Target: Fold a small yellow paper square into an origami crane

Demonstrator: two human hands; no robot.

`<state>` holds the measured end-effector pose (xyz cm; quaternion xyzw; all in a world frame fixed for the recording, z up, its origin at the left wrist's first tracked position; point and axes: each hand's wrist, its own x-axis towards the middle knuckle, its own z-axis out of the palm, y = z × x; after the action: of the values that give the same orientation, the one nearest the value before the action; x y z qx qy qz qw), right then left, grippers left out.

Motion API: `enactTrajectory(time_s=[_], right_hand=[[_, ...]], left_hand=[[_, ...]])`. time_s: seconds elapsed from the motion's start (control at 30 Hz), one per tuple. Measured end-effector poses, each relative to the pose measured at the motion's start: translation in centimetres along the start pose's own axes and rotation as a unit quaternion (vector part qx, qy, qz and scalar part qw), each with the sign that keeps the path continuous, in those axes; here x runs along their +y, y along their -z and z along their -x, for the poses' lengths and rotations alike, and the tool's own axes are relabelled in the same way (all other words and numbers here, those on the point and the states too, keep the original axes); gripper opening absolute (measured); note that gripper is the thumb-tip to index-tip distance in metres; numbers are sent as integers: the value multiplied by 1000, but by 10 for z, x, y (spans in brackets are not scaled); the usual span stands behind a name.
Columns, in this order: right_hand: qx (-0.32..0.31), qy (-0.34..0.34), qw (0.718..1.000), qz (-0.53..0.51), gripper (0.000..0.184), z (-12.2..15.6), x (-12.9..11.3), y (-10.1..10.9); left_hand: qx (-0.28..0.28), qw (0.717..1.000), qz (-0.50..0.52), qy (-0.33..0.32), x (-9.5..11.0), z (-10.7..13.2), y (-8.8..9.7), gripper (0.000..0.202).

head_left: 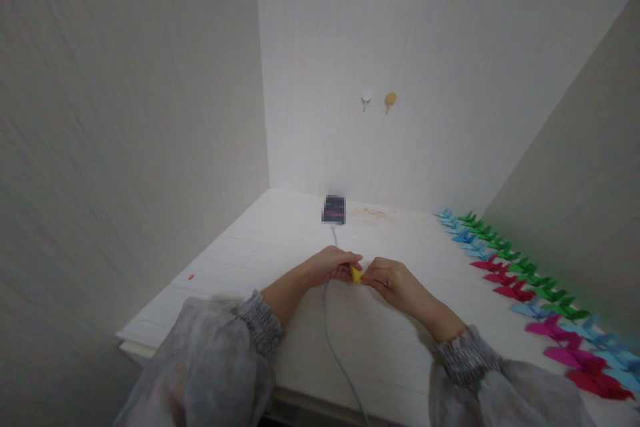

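A small piece of yellow folded paper (pixel 356 274) is held between my two hands above the white tabletop (pixel 240 253). My left hand (pixel 333 265) is closed on its left side, thumb on top and fingers beneath. From the right, my right hand (pixel 393 280) pinches the paper's edge with thumb and fingertips. The paper's exact shape is partly hidden by the fingers. Under my left hand runs a grey cable (pixel 333 340), which leads up to a dark, pixelated device (pixel 334 209) near the back wall.
Rows of folded paper cranes (pixel 515 291) in green, blue, red and pink line the table's right side. An orange scrap (pixel 191 277) lies at left. Two hooks, one white (pixel 367 97) and one yellow (pixel 391 99), are on the back wall. Walls enclose the table on three sides.
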<state>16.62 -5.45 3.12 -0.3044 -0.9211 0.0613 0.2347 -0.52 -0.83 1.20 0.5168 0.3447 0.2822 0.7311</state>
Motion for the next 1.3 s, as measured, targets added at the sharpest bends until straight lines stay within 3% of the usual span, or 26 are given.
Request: enactTrajectory(time_s=[0.47, 0.77, 0.93, 1.07, 1.3], right_hand=[[51, -109, 984, -132, 19, 2, 6, 2], [107, -163, 962, -191, 22, 3, 14, -4], [149, -165, 963, -149, 23, 1, 11, -10], [161, -163, 970, -82, 16, 0, 4, -13], [151, -158, 976, 5, 11, -4, 2, -18]], left_hand=[[-118, 993, -9, 8, 8, 11, -2, 26], [-114, 993, 28, -4, 6, 8, -1, 36], [-132, 990, 47, -8, 5, 7, -4, 35], [-105, 992, 64, -38, 0, 3, -7, 30], [16, 996, -20, -84, -12, -9, -11, 23]])
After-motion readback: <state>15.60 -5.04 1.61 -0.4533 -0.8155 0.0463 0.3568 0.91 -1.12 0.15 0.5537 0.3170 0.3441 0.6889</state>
